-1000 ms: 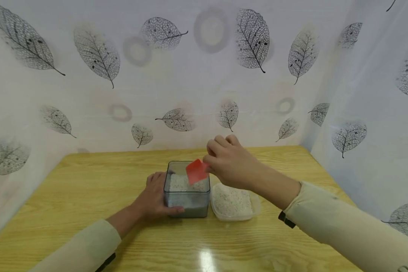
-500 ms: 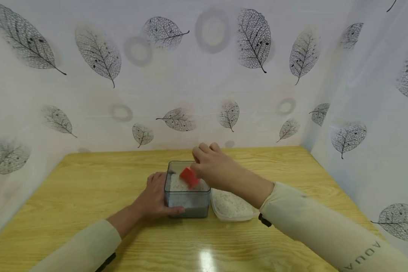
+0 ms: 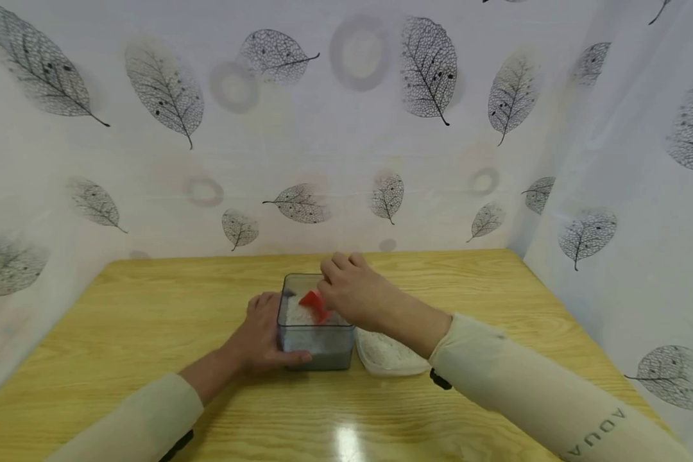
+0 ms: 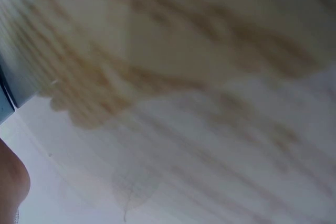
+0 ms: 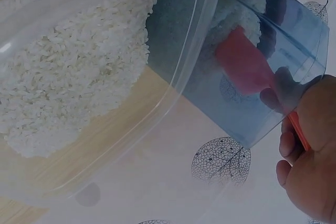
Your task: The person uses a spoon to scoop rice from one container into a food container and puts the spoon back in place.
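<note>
My right hand (image 3: pixel 355 294) pinches the handle of a red scoop (image 3: pixel 315 305) above a see-through bluish-grey square container (image 3: pixel 323 351). The scoop's head is down inside the rim, at the white rice (image 3: pixel 296 313). Seen from the right wrist, the red scoop (image 5: pixel 244 61) shows through the container's wall (image 5: pixel 294 40), its handle between thumb and fingers. My left hand (image 3: pixel 258 335) holds the container's left side, thumb across the front and fingers along the side. Mostly out of the left wrist view, that hand (image 4: pixel 11 182) shows only at the left edge, near the container's corner (image 4: pixel 21 85).
Right beside the container stands a low clear plastic tub (image 3: pixel 375 370) with a heap of rice (image 5: pixel 79 72). My right forearm passes over part of it. The wooden table (image 3: pixel 121 333) ends at a leaf-printed cloth (image 3: pixel 346 141) behind and at the right.
My right hand has moved left and down, bringing the scoop from above the container's right rim down inside it and tilting it. The left hand and both containers have stayed put.
</note>
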{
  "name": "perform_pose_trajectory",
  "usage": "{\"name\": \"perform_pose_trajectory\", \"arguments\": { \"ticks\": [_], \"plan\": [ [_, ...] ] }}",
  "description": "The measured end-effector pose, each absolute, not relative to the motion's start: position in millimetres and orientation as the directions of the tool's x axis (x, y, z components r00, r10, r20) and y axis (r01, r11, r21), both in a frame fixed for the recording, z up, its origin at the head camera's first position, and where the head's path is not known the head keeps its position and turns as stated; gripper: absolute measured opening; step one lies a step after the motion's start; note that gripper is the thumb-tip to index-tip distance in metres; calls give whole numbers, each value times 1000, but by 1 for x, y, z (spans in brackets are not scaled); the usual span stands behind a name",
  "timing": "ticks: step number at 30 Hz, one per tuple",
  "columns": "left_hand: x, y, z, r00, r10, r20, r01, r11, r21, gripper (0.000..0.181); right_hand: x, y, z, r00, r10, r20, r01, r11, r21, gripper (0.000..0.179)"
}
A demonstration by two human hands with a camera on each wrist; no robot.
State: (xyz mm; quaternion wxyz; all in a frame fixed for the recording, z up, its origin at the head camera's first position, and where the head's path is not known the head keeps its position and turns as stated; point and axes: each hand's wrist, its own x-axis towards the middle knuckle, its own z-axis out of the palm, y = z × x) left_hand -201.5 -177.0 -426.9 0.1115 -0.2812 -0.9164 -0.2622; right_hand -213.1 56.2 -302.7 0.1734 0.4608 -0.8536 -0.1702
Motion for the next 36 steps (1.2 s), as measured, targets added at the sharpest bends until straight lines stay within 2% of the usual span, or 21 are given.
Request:
{"name": "perform_pose_trajectory", "arguments": {
  "ticks": [7,17,21,28,36],
  "plan": [
    [-200,-178,-427,-819,455,350,571,710,412,106,-214,58,-304,-532,-834,146,-744,543,389,32],
    [-201,-177,-429,-819,455,351,572,700,428,108,-215,63,-309,-548,-819,173,-772,574,274,32],
    [-201,-176,-428,-823,453,343,567,699,436,108,-216,65,-312,-583,-792,182,-771,609,186,32],
    [-199,-177,-428,-828,447,338,559,707,434,107,-216,68,-320,-688,-695,209,-718,694,-57,32],
    [-201,-176,-429,-822,448,351,567,697,439,108,-212,74,-322,-734,-644,216,-678,712,-181,30]
  ]
}}
